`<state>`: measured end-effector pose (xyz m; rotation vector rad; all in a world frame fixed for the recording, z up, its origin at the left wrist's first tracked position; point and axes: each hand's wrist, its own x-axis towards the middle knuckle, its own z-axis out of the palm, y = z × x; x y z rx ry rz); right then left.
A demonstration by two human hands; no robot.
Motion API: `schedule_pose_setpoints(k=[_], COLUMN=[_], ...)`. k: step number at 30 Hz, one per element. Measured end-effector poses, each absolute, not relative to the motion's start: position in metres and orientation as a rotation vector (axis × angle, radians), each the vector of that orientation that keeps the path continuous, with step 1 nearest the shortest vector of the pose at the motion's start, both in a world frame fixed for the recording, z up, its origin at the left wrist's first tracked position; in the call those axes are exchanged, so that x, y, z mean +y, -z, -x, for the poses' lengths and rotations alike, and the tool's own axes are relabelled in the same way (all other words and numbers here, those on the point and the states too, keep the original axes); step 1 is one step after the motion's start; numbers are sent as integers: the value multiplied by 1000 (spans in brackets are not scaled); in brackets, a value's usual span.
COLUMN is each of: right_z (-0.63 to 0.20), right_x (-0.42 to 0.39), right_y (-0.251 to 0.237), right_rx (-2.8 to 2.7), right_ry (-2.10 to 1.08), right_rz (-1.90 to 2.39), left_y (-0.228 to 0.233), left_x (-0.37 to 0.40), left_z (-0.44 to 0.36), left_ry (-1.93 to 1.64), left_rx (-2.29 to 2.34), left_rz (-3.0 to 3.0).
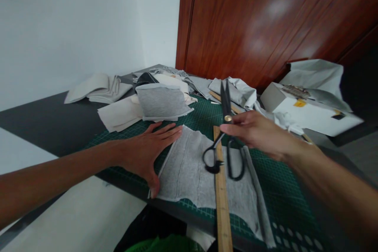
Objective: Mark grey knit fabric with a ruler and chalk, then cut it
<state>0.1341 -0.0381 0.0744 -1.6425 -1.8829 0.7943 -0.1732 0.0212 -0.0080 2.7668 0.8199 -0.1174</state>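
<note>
A piece of grey knit fabric lies on the green cutting mat, its right edge curled over. My left hand presses on the fabric's left edge with fingers and thumb spread. Across the fabric runs a wooden ruler, reaching past the front edge of the table. My right hand grips black scissors near the pivot. Their blades point away from me, slightly parted, and the handles hang over the ruler and fabric.
Folded pale cloth lies at the back left. A folded grey fabric piece rests on cream cloth behind my left hand. More cloth is heaped at the back. An open white box stands at the right, before a brown wooden panel.
</note>
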Motion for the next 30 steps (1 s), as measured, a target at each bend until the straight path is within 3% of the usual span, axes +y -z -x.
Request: schedule_pose_setpoints(k=[3, 9, 14, 23, 30], right_z=[-79, -36, -35, -24, -61], right_x=[-36, -27, -22, -28, -75], right_y=[-40, -2, -3, -1, 12], right_rx=[-1508, -1533, -1696, -2192, -2246], right_ry=[-1473, -1590, -1414, -586, -253], right_rz=[1484, 1581, 1713, 1839, 1758], left_y=[10, 14, 15, 14, -1], left_x=[21, 20, 23, 25, 18], left_z=[175, 177, 178, 180, 192], left_ry=[67, 76, 57, 40, 71], left_rx=[810, 827, 785, 778, 807], left_rz=[-2800, -2878, -2891, -2870, -2878])
